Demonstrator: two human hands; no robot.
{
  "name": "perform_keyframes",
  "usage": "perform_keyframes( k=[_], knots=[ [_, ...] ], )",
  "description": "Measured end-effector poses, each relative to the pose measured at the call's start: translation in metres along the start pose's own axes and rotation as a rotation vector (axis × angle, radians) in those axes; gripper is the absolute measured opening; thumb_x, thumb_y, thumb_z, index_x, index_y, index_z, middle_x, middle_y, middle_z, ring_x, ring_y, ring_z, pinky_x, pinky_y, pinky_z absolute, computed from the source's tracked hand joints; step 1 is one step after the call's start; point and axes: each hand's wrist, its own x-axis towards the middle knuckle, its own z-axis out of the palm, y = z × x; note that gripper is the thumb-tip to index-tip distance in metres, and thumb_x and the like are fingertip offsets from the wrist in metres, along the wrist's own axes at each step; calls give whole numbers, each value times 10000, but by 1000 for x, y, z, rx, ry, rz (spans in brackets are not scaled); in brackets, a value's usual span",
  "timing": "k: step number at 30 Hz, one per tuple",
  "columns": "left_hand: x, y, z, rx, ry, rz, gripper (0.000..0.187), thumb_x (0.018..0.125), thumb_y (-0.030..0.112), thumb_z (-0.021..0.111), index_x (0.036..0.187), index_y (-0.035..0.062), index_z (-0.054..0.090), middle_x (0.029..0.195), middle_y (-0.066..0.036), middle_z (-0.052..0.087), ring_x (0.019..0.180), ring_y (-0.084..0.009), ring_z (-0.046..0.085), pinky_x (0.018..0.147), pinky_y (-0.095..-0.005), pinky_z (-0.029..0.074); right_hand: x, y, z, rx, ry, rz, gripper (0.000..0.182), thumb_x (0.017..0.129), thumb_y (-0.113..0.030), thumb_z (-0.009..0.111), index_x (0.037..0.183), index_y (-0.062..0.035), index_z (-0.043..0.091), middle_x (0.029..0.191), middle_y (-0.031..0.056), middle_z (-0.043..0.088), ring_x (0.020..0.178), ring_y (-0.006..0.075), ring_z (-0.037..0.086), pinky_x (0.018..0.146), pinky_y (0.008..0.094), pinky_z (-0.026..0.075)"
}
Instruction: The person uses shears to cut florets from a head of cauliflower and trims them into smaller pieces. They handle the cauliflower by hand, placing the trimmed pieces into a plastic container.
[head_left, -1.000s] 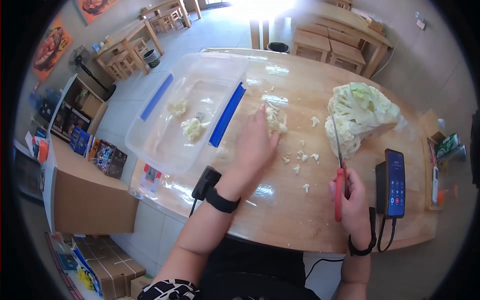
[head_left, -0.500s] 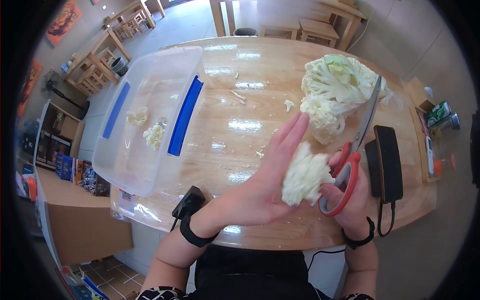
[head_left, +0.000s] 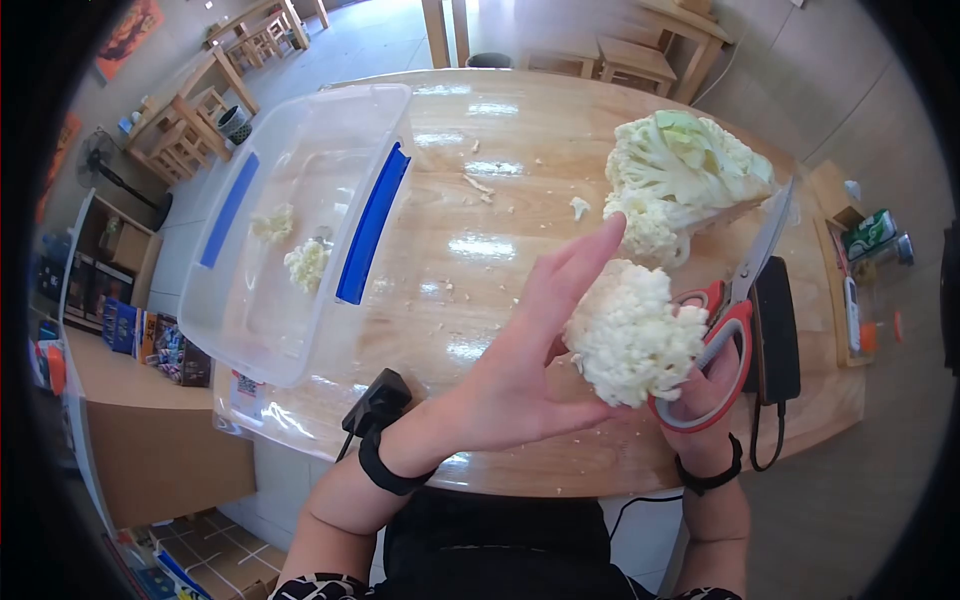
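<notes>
Right hand (head_left: 708,395): clenched on red-handled scissors (head_left: 735,300), digits through the loops. Left hand (head_left: 530,370): fingers spread, cupped about a cauliflower floret (head_left: 640,335); cannot tell which hand bears it. Floret is raised over the table (head_left: 470,330), right of the box.

Box (head_left: 300,125): clear plastic, open-topped, blue latches on both sides; contains two small pieces of cauliflower (head_left: 290,245), apart from its walls.

Right of box, beyond the floret: large cauliflower head (head_left: 685,170), lower edge partly covered by left fingertips. Farther right: phone (head_left: 779,335), just beside the scissors; then tray (head_left: 835,285) with green can (head_left: 870,232). Near box's lower right corner: black adapter (head_left: 380,398). Crumbs (head_left: 480,188) lie between box and head.
</notes>
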Motion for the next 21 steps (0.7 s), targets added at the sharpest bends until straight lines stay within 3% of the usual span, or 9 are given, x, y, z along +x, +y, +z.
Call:
perform_keyframes(
  k=[1,3,5,9,13,16,18,19,21],
  knots=[
    [0,1,-1,-3,-1,3,1056,637,80,770,1421,110,63,1419,-140,204,1251,-250,331,1033,-396,289,-2,0,2,9,58,34,433,757,-145,678,1067,-37,396,1142,149,531,1025,200,555,835,338,484],
    [-1,2,-6,-71,-32,-44,965,664,23,711,1422,146,126,1402,-91,211,1272,-224,254,916,-344,431,1,-11,15,130,92,113,509,754,-167,682,1136,-28,375,1148,149,526,1039,222,553,856,357,482],
    [0,0,-8,-57,-33,-49,965,662,22,709,1422,142,126,1406,-93,201,1281,-233,243,944,-356,408,1,-9,14,296,105,165,618,776,-200,659,1262,-13,327,1165,151,510,1059,273,550,903,407,473],
    [0,-6,-4,-79,-100,8,993,660,13,702,1426,138,81,1444,-94,136,1308,-259,211,1005,-373,346,1,-7,17,283,105,192,531,805,-193,627,1226,-4,363,1146,147,526,1028,247,569,852,378,506],
    [1,-6,-7,0,-207,30,1027,656,4,698,1426,131,30,1472,-100,54,1335,-254,160,1037,-368,297,1,-11,21,150,138,221,453,852,-230,567,1195,8,390,1037,139,579,834,202,633,691,289,546],
    [2,-12,-11,-117,-243,-6,1068,645,14,711,1423,125,-12,1481,-105,-1,1342,-245,150,1046,-366,281,1,-23,28,65,149,285,443,876,-302,529,1167,9,406,922,138,611,691,179,643,583,244,538],
    [3,-11,-12,-223,-176,-100,1009,646,8,707,1417,106,63,1466,-128,103,1311,-222,244,1036,-359,291,0,-28,29,36,143,341,452,884,-342,510,1152,9,414,865,141,620,629,171,639,533,231,528],
    [4,-10,-14,-219,-179,-97,1009,646,8,707,1417,106,63,1466,-128,103,1311,-222,244,1036,-359,291,1,-30,29,16,135,408,458,888,-361,498,1143,10,416,826,140,620,613,168,633,513,223,514],
    [3,-8,-16,-151,-168,-19,860,685,14,678,1378,93,176,1421,-142,236,1260,-216,336,1008,-346,325,-1,-32,31,-5,122,477,465,891,-380,486,1134,11,418,787,140,619,597,165,627,493,215,500]
  ],
)
